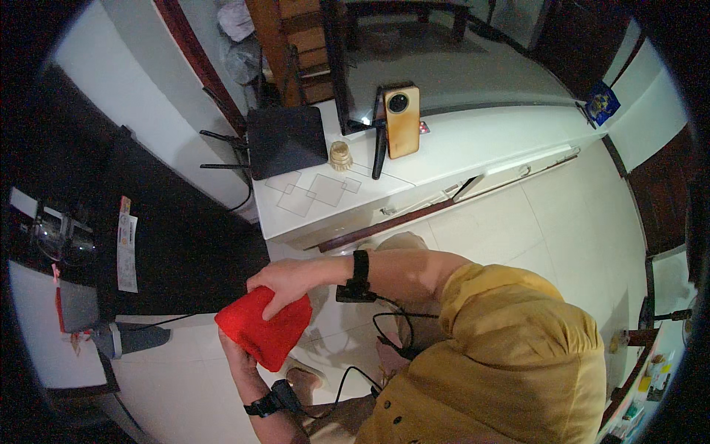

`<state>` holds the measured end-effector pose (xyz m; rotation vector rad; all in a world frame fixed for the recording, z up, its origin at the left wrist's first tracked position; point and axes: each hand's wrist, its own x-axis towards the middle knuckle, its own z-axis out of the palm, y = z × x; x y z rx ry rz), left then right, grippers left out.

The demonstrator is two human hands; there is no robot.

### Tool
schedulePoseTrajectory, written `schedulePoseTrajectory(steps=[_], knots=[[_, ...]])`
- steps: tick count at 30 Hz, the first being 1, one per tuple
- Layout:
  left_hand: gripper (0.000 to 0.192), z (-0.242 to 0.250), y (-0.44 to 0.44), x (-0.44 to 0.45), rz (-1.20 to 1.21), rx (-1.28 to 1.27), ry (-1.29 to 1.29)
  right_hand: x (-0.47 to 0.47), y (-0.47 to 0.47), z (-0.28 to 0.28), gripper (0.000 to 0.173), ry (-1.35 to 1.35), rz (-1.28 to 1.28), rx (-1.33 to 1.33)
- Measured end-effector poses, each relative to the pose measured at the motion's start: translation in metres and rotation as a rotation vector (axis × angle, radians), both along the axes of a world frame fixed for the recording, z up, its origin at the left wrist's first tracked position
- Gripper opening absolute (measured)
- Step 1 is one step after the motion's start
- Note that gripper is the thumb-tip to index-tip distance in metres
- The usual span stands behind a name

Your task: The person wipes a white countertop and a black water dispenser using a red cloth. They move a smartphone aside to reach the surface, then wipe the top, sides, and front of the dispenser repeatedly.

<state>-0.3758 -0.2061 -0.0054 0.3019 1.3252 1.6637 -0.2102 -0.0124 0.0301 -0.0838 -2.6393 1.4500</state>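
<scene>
A red cloth [272,327], folded or pouch-shaped, is held between my two hands over the floor. My right hand [284,283] lies on its upper edge, with the thumb across the front and the fingers over the far side. From below, my left hand [237,351] reaches behind the cloth, which hides most of its fingers. Black straps with small devices sit on both wrists, the right wrist device [356,293] and the left wrist device [285,395], with black cables running from them.
On the white cabinet [299,227] are a dark flat object [287,141], a small ribbed beige item [340,156] and an upright smartphone [404,122] before a television [444,72]. A dark surface at left carries a printed paper strip [127,255]. A blue packet [603,104] is at the far right.
</scene>
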Motion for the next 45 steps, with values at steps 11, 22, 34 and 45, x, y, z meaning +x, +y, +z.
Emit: schedulePoseTrajectory(steps=[11, 22, 34, 45], knots=[[0.035, -0.010, 0.003, -0.007, 0.161, -0.064, 0.466, -0.002, -0.002, -0.006, 0.043, -0.025, -0.193, 0.077], [0.028, 0.011, 0.007, 0.010, -0.105, -0.082, 0.500, -0.004, -0.005, -0.008, 0.042, -0.007, -0.225, 0.143], [0.011, 0.004, 0.010, 0.007, 0.070, 0.047, 0.518, 0.000, -0.001, -0.005, 0.051, -0.213, 0.007, 0.243], [0.025, 0.003, 0.004, 0.002, -0.133, 0.014, 0.459, 0.004, 0.000, -0.011, 0.040, -0.193, 0.044, 0.251]])
